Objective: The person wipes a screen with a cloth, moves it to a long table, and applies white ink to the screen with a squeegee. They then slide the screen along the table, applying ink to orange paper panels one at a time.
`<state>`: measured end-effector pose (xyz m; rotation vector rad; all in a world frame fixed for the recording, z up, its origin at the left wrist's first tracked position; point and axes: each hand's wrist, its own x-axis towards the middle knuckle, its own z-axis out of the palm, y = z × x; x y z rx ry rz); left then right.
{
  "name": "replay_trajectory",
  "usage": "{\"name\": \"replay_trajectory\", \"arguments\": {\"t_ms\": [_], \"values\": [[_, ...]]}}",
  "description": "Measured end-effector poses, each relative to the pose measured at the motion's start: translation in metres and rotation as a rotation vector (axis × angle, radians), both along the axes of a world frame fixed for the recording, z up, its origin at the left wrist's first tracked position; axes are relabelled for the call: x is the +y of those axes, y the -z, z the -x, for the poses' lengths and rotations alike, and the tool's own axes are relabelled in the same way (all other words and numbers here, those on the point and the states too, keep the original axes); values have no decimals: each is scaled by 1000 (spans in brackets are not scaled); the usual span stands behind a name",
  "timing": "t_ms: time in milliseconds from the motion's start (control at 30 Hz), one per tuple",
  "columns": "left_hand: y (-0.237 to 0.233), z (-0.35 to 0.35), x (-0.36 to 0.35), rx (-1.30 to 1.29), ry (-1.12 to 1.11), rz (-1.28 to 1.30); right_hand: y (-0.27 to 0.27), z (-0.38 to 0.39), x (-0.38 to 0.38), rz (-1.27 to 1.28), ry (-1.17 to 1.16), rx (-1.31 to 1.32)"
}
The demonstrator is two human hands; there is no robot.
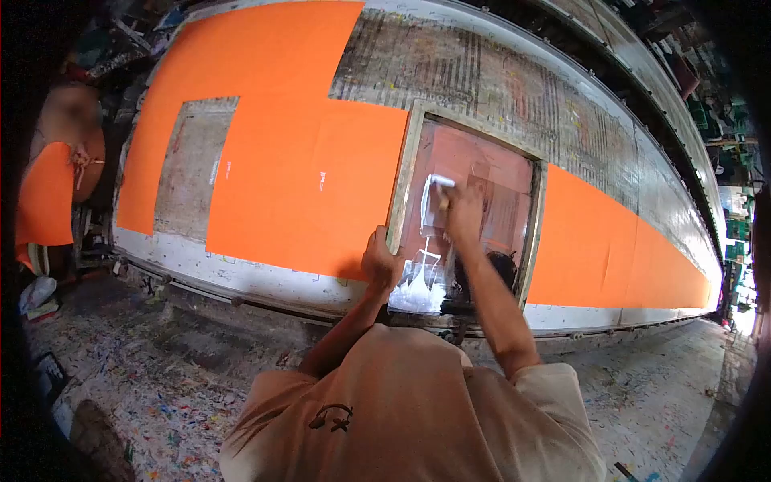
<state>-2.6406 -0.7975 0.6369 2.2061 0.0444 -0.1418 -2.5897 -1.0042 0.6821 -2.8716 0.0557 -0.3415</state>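
Note:
A wooden-framed printing screen (539, 233) lies on the long table, overlapping the orange sheets. My left hand (382, 259) is closed on the left rail of its frame, near the front corner. Inside the frame, my right hand (467, 213) grips a squeegee (443, 195), whose blade is mostly hidden by the hand and blurred. White ink (418, 291) is pooled on the mesh at the near left, with streaks running up toward the squeegee. Left of the screen, an orange sheet (273, 185) bears small white marks.
More orange sheet (610, 249) lies right of the screen. The worn grey table (482, 64) shows along the far side. At far left a person (84, 145) stands by the table end with an orange piece (46, 201). The floor (177, 361) is paint-spattered.

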Motion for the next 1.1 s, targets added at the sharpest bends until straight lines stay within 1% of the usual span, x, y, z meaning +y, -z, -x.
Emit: {"name": "replay_trajectory", "arguments": {"t_ms": [33, 100, 167, 200, 233, 300, 367, 433, 500, 533, 567, 600, 633, 667, 700, 733, 767, 833, 867, 900, 933, 967, 1000, 1033, 1100], "values": [[0, 2, 0, -3, -9, -3, 9, 24, 12, 88, 72, -52], [1, 3, -3, -16, -18, -7, 4, 73, 27, 13, -13, 11], [1, 0, -5, -12, -42, 8, -40, 113, 28, -65, 26, 159], [-20, -3, -7, 43, -34, 43, -45, 133, 15, -72, 31, 96], [-17, -5, -5, 55, 8, 83, -48, 152, -8, -77, 39, 28], [-23, -2, -7, 25, 32, 72, -36, 192, -70, -318, 260, 33], [-29, 2, -24, 36, 20, 65, 10, 251, -151, -988, 482, 66], [-33, 11, -61, 24, -50, 137, 8, 278, -193, -1551, 760, -152], [2, 17, -115, -18, -34, 186, 14, 293, -247, -1522, 781, -284], [8, 22, -145, -18, -26, 193, 27, 303, -288, -1433, 744, -296], [-8, 31, -177, 73, -24, 112, 41, 311, -330, -1345, 700, -311], [-1, 40, -204, 35, -34, 95, 41, 312, -363, -1360, 682, -310], [-9, 52, -227, 30, -22, 81, 40, 317, -392, -1335, 708, -278], [-5, 63, -246, 25, -15, 51, 41, 324, -408, -1309, 741, -242], [-4, 74, -258, 23, -6, 23, 47, 333, -417, -1322, 743, -235], [-3, 86, -263, -29, 7, 25, 51, 346, -424, -1400, 732, -274], [-2, 91, -267, -27, 4, 16, 55, 353, -432, -1476, 717, -314], [3, 104, -261, -8, 21, -59, 26, 366, -402, -1445, 754, -305], [9, 111, -260, -67, 20, -82, 17, 371, -391, -1407, 802, -284], [7, 116, -260, -56, 19, -90, 15, 377, -388, -1368, 847, -263], [4, 115, -259, -80, 37, -169, 26, 382, -391, -1351, 750, -295], [2, 113, -258, -102, 54, -246, 29, 382, -394, -1353, 754, -284], [10, 112, -258, -152, 42, -274, 30, 379, -397, -1305, 754, -192], [11, 112, -257, -140, 48, -278, 28, 375, -395, -1255, 757, -102], [15, 111, -258, -137, 53, -308, 28, 370, -389, -1213, 761, -81]]}}
